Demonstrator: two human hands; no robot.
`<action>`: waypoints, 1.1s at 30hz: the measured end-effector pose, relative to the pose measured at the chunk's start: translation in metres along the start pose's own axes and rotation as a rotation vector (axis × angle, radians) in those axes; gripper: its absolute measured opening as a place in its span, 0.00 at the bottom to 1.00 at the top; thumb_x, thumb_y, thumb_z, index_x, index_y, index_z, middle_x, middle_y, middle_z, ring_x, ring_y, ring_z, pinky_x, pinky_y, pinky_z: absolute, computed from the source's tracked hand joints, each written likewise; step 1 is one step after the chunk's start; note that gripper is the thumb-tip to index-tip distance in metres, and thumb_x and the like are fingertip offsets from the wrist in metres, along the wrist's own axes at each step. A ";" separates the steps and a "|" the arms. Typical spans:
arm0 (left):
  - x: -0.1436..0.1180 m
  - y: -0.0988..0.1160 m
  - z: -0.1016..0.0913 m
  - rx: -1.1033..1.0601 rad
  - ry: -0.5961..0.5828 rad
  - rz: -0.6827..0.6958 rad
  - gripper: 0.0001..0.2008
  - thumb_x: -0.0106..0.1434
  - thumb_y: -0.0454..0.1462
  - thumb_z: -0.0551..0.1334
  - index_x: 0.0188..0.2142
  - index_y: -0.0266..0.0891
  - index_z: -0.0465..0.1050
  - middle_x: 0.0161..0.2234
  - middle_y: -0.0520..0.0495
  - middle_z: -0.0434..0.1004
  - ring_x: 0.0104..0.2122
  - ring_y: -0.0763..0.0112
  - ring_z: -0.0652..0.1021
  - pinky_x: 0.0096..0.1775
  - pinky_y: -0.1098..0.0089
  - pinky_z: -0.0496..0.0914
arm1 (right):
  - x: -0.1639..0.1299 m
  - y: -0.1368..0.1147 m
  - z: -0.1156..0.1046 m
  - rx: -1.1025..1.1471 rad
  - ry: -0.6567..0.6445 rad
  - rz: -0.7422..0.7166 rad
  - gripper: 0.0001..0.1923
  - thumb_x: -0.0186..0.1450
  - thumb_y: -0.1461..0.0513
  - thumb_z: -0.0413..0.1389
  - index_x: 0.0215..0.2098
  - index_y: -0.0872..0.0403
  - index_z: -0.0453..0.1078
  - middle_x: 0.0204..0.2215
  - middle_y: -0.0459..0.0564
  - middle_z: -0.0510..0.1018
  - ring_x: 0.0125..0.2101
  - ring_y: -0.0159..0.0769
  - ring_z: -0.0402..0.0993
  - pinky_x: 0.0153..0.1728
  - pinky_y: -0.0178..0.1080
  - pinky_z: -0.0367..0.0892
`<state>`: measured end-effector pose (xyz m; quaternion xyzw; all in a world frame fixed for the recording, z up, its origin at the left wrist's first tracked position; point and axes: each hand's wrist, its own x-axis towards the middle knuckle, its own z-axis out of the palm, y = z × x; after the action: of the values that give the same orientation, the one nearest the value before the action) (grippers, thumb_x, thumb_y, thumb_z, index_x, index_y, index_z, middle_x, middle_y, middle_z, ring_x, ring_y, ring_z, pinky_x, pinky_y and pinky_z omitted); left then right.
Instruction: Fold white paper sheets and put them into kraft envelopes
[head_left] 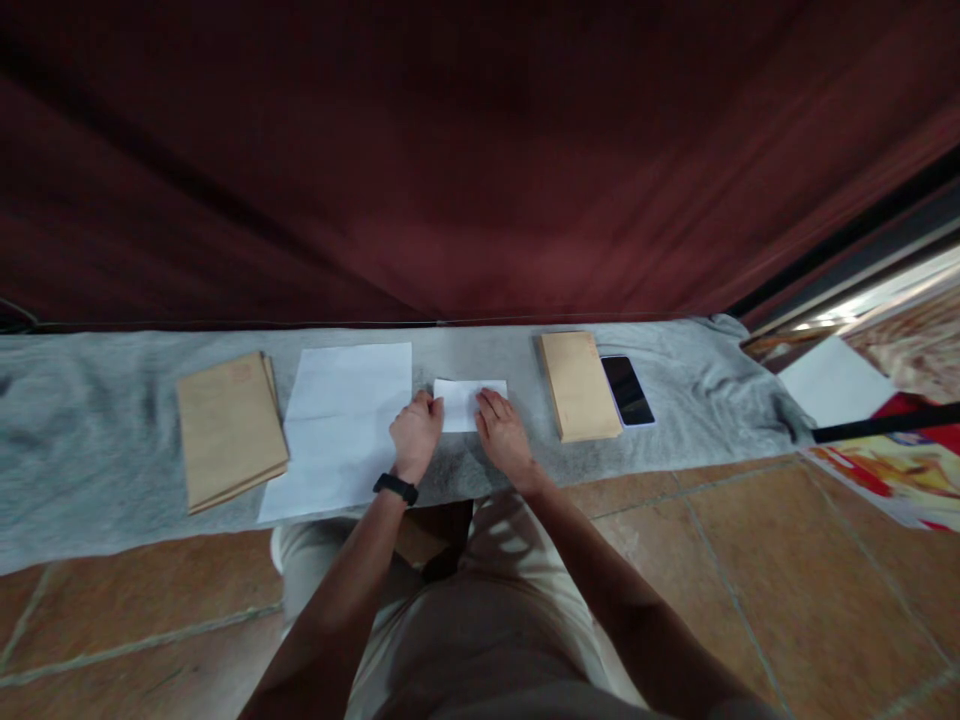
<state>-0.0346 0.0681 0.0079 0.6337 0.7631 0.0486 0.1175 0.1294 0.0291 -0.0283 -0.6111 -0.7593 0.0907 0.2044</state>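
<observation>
1. Pressing down on a small folded white paper [470, 403] with both hands, on a grey cloth [112, 490] spread along the floor [750, 570] in front of a dark red curtain [480, 150].
2. Resting the left hand [415, 432], fingers curled together, on the paper's left edge; wearing a black wristband [396, 488].
3. Laying the right hand [504, 434] flat, fingers together, on the paper's right lower part; not clamping, only pushing from above.
4. Lying just left of the hands: a larger white sheet [341, 425], and further left a stack of brown envelopes [229, 428].
5. Lying to the right: another brown envelope stack [577, 385], touching or nearly touching a dark phone [627, 390].
6. Showing at far right, off the cloth: a loose white sheet [832, 380] and colourful printed paper [900, 470].
</observation>
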 end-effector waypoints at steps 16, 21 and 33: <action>-0.005 0.002 0.004 0.057 0.045 0.019 0.21 0.75 0.46 0.46 0.49 0.39 0.73 0.36 0.39 0.83 0.38 0.57 0.83 0.38 0.65 0.70 | -0.001 -0.016 0.017 -0.114 0.038 0.099 0.30 0.77 0.54 0.43 0.72 0.62 0.53 0.71 0.61 0.56 0.70 0.48 0.52 0.69 0.52 0.50; -0.006 0.004 0.003 0.052 0.047 0.011 0.20 0.75 0.46 0.46 0.48 0.39 0.73 0.35 0.39 0.83 0.38 0.57 0.83 0.38 0.66 0.70 | -0.002 -0.014 0.024 -0.114 0.054 0.111 0.29 0.77 0.56 0.42 0.73 0.61 0.51 0.71 0.61 0.56 0.70 0.47 0.51 0.69 0.54 0.49; -0.009 0.006 0.006 0.070 0.066 0.023 0.21 0.74 0.45 0.45 0.49 0.38 0.73 0.35 0.37 0.83 0.37 0.54 0.83 0.36 0.64 0.70 | -0.002 -0.014 0.026 -0.112 0.089 0.113 0.30 0.77 0.56 0.43 0.72 0.62 0.52 0.71 0.62 0.55 0.70 0.49 0.51 0.69 0.55 0.50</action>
<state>-0.0258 0.0604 0.0049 0.6442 0.7604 0.0442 0.0693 0.1063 0.0267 -0.0461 -0.6667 -0.7179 0.0323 0.1980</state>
